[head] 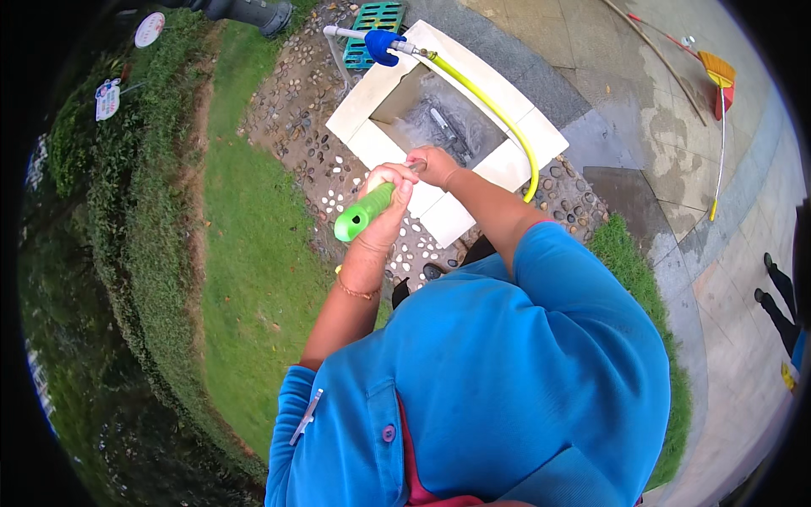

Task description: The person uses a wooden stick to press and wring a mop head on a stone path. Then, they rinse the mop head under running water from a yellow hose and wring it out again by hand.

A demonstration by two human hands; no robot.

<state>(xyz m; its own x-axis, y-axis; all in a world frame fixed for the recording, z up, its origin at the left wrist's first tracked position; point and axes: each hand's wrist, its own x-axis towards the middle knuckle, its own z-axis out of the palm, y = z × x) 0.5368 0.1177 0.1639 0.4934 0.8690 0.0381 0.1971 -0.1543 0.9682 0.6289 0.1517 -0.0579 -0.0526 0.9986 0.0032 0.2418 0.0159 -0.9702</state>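
Note:
My left hand (388, 184) is wrapped around the green grip (367, 209) of a long-handled cleaning tool. The grip's end, with a hole in it, points up towards me. Just ahead, my right hand (433, 166) holds the tool's thinner shaft (418, 166). A pale bar on the tool's head (443, 123) shows in the foamy water (472, 117) of a stone-rimmed basin (532, 136); blurred water hides the head's exact kind. My right hand covers part of the basin's near edge.
A yellow hose (500, 113) runs from a pipe tap wrapped in blue cloth (383, 45) over the basin rim. Behind stands a green plastic grate (374, 25). A broom (718, 66), a red dustpan (724, 104) and a pole (665, 66) lie right. Another person's legs (778, 298) show at far right.

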